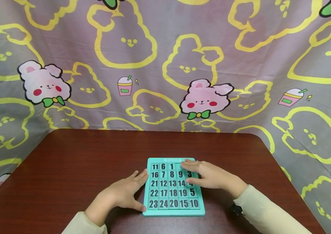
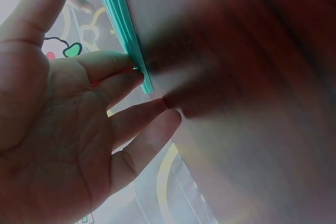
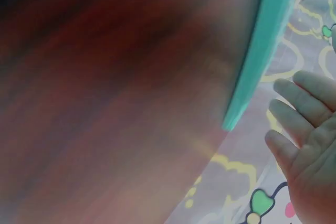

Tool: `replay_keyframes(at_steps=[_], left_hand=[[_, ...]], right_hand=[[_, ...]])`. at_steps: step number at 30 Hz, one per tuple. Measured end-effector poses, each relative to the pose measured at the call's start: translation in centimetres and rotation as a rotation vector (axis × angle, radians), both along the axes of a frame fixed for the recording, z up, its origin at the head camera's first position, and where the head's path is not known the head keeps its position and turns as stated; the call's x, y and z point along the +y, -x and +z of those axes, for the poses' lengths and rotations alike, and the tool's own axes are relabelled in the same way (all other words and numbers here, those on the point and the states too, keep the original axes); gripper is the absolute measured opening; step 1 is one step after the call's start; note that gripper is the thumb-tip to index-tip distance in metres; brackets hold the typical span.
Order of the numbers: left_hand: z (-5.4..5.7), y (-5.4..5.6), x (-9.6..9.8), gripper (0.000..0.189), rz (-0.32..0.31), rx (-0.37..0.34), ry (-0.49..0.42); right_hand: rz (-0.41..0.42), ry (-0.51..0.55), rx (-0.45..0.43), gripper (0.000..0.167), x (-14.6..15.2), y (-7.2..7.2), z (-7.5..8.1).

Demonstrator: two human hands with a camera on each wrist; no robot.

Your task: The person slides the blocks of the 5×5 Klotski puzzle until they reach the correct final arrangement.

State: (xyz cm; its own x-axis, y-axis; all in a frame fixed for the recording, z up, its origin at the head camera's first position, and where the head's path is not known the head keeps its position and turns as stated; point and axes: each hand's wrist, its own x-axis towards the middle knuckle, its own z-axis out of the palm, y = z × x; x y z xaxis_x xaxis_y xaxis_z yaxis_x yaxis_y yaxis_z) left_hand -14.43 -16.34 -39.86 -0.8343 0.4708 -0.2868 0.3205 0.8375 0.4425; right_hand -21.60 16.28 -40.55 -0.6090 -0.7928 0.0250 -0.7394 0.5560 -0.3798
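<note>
A teal sliding number puzzle (image 1: 174, 213) lies flat on the table, its black-numbered tiles in rows. The top row reads 11, 6, 1, then a gap beside my right fingertips; its last spot is hidden under that hand. My left hand (image 1: 121, 194) steadies the puzzle's left side, fingertips along the edge and thumb at the lower left corner. Over the upper right part spreads my right hand (image 1: 213, 175), index finger by the gap and thumb over the 4 tile (image 1: 191, 184). Both wrist views show the puzzle's side edge (image 2: 123, 24) near extended fingers.
The dark red-brown wooden table (image 1: 95, 156) extends around the puzzle. Behind it and at both sides hangs a grey-pink curtain (image 1: 153, 74) printed with yellow outlines and rabbit faces. A dark band (image 1: 237, 209) shows at the right wrist.
</note>
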Motion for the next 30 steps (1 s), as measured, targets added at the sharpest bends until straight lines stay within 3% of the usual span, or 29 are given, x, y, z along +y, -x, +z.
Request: replay_keyframes(at_steps=[6, 14, 30], left_hand=[[-0.1, 0.1, 0.0, 0.108, -0.003, 0.01, 0.005], [0.0, 0.0, 0.1, 0.108, 0.001, 0.002, 0.003], [0.0, 0.0, 0.1, 0.108, 0.009, -0.005, 0.013]], right_hand=[[-0.064, -0.055, 0.063, 0.071, 2.5, -0.5, -0.4], [-0.074, -0.078, 0.085, 0.085, 4.5, -0.6, -1.1], [-0.036, -0.13, 0.047, 0.083, 3.9, -0.1, -1.3]])
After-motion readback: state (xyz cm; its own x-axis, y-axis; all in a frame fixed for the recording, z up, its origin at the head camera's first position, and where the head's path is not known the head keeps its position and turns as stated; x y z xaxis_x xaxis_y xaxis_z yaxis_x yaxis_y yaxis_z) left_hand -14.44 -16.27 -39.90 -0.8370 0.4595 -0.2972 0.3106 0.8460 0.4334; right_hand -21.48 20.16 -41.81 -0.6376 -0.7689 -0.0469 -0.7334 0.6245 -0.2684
